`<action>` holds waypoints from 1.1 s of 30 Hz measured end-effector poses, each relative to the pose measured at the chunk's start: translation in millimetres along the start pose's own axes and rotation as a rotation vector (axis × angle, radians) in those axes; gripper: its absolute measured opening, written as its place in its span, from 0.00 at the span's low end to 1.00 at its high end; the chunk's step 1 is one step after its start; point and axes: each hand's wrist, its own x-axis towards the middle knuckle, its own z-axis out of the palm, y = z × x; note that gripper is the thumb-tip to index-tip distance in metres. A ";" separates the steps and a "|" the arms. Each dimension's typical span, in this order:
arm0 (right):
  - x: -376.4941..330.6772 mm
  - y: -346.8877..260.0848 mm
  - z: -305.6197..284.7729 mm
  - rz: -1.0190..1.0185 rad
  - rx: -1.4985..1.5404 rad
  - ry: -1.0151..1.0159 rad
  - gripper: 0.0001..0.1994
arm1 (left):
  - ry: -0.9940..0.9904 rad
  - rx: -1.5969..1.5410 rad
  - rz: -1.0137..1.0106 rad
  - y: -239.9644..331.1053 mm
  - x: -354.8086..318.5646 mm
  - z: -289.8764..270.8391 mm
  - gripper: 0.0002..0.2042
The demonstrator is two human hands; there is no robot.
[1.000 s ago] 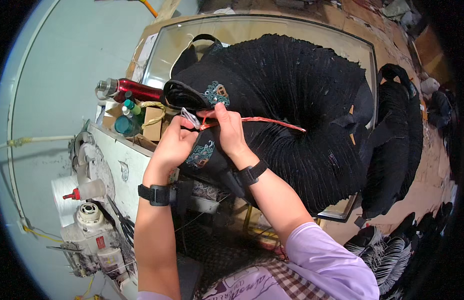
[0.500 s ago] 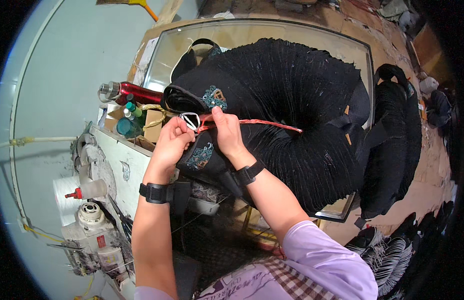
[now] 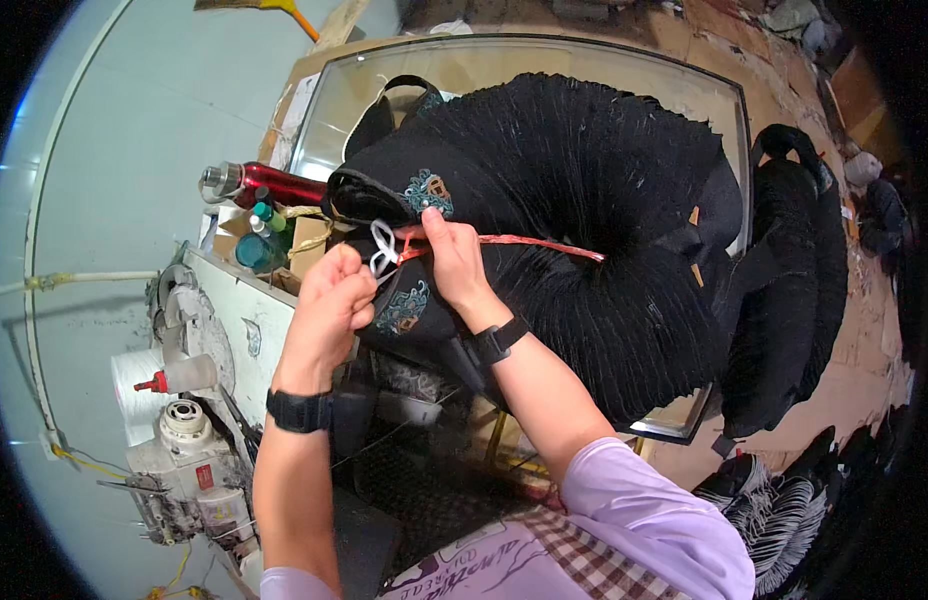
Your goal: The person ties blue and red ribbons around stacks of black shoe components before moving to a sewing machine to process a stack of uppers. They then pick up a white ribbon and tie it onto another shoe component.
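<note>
A thin red cord (image 3: 529,242) crosses the top of a big stack of black caps (image 3: 584,230) on the glass-topped bench (image 3: 544,62). The right hand (image 3: 452,255) pinches its near end. The left hand (image 3: 329,300) is closed on small white loops (image 3: 382,248). The cord looks light and limp, best gripped near its end. A red bottle (image 3: 269,183) lies at the bench's left edge.

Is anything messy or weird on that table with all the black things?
Nothing looks broken or spilled. The left hand and right hand pinch a red strap and white loop at a big fanned stack of black pieces. A red can lies on its side nearby.
</note>
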 end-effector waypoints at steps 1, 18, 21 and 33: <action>0.6 -1.9 1.6 -0.023 0.041 0.018 0.29 | -0.030 -0.106 0.026 8.6 -12.6 3.1 0.11; 7.3 9.7 -8.4 0.001 0.097 -0.082 0.26 | 0.291 -0.190 0.786 68.3 -132.1 11.1 0.24; 5.1 8.4 -11.7 -0.047 0.175 -0.092 0.24 | 0.257 0.614 0.567 20.1 -71.5 26.3 0.25; 24.6 1.3 4.6 0.104 0.394 -0.356 0.22 | 0.511 1.520 0.528 -110.4 -46.1 6.7 0.24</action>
